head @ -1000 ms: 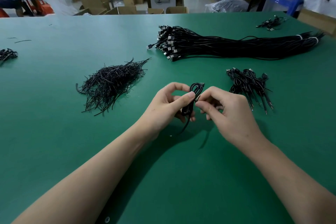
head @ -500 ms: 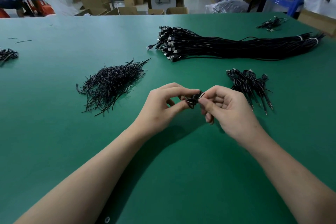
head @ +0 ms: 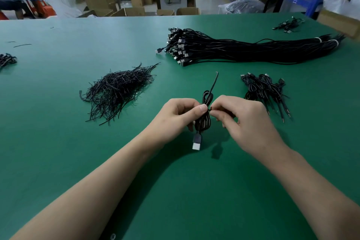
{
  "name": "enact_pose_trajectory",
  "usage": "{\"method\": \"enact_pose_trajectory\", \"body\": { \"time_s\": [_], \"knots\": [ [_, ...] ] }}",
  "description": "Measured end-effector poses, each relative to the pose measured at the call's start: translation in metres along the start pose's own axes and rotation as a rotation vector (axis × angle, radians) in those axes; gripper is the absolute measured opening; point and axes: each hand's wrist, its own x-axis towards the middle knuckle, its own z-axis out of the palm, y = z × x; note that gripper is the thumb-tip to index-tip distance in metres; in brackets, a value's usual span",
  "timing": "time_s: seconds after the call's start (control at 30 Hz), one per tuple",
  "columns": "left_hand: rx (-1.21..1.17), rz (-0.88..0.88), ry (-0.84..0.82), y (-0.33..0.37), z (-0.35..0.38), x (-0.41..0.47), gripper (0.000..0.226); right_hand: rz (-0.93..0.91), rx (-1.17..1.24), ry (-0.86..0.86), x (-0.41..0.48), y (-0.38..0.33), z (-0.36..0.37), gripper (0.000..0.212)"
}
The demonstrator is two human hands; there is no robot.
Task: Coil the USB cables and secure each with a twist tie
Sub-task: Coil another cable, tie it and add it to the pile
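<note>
A coiled black USB cable (head: pixel 204 122) stands upright between my hands above the green table (head: pixel 58 142). My left hand (head: pixel 175 117) grips the coil at its middle. My right hand (head: pixel 239 121) pinches the twist tie (head: pixel 210 109) wrapped around the coil's waist. The cable's USB plug (head: pixel 196 142) hangs down below my left hand, and one thin black end sticks up above the coil. A pile of loose black twist ties (head: pixel 118 91) lies to the left. The long bundle of uncoiled cables (head: pixel 243 48) lies farther back.
A small heap of coiled, tied cables (head: pixel 265 91) lies just right of my right hand. More cable bits sit at the far right (head: pixel 288 24) and left edge (head: pixel 6 59). Cardboard boxes, a blue table and shelving stand beyond the table.
The coil was tipped end-on between my fingertips half a second ago; now it stands upright with its plug hanging down. My hands have moved slightly lower.
</note>
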Motion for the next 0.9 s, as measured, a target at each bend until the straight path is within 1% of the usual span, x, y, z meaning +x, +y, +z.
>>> {"method": "enact_pose_trajectory", "body": {
  "time_s": [0.13, 0.2, 0.23, 0.3, 0.4, 0.47, 0.53, 0.63, 0.8, 0.9],
  "knots": [
    [-0.195, -0.144, -0.078, 0.002, 0.001, 0.000, 0.035, -0.149, -0.178, -0.006, 0.000, 0.000, 0.000, 0.009],
    [-0.255, -0.170, -0.121, 0.002, 0.001, 0.001, 0.037, -0.202, -0.233, 0.006, -0.001, -0.001, 0.000, 0.012],
    [-0.266, -0.169, -0.129, 0.002, 0.000, 0.001, 0.036, -0.196, -0.223, 0.009, -0.001, -0.001, 0.001, 0.013],
    [-0.259, -0.155, -0.113, 0.000, 0.000, 0.001, 0.034, -0.104, -0.118, 0.013, -0.001, 0.000, 0.002, 0.011],
    [-0.167, -0.119, -0.026, -0.004, 0.001, 0.003, 0.033, 0.146, 0.127, 0.029, -0.002, 0.006, 0.003, 0.004],
    [-0.081, -0.096, 0.049, -0.007, 0.000, 0.004, 0.033, 0.290, 0.272, 0.067, -0.002, 0.008, 0.005, 0.009],
    [0.028, -0.054, 0.103, -0.009, -0.002, 0.005, 0.032, 0.368, 0.353, 0.127, -0.001, 0.010, 0.005, 0.013],
    [0.086, 0.004, 0.134, -0.010, -0.001, 0.004, 0.024, 0.407, 0.353, 0.157, -0.001, 0.010, 0.005, 0.012],
    [0.075, 0.056, 0.177, -0.012, 0.003, 0.005, 0.008, 0.383, 0.294, 0.005, -0.002, 0.008, 0.012, 0.004],
    [0.006, 0.064, 0.158, -0.013, 0.005, 0.005, 0.013, 0.336, 0.219, 0.012, -0.002, 0.009, 0.013, 0.013]
  ]
}}
